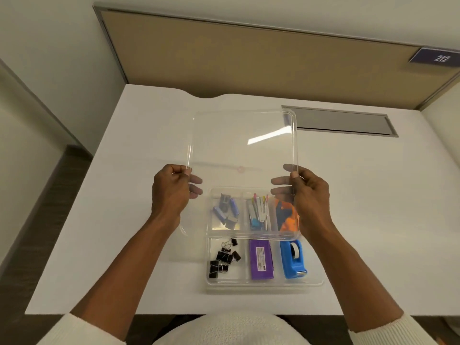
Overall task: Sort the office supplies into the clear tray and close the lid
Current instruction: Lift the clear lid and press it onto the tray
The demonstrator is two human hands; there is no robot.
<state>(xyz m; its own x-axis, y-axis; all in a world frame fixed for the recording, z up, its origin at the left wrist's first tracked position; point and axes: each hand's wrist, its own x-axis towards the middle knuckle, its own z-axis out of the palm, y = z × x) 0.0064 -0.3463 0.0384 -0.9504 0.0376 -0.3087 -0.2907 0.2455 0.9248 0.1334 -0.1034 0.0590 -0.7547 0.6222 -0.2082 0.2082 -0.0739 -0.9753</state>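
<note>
A clear lid [239, 145] hangs in the air above the desk, tilted, with its near edge over the back half of the clear tray [263, 285]. My left hand [171, 192] grips the lid's left edge and my right hand [308, 195] grips its right edge. The tray's front row holds black binder clips [224, 258], a purple box [261, 262] and a blue tape dispenser [293, 260]. Seen through the lid, the back row holds small blue and grey pieces [226, 210], coloured flags with a blue item [258, 211], and orange and dark pieces [286, 215].
The tray stands on a white desk [124, 220] near its front edge. A grey cable slot [343, 122] lies at the back right. A tan partition panel [249, 58] rises behind the desk, with a blue number sign [435, 57] on it.
</note>
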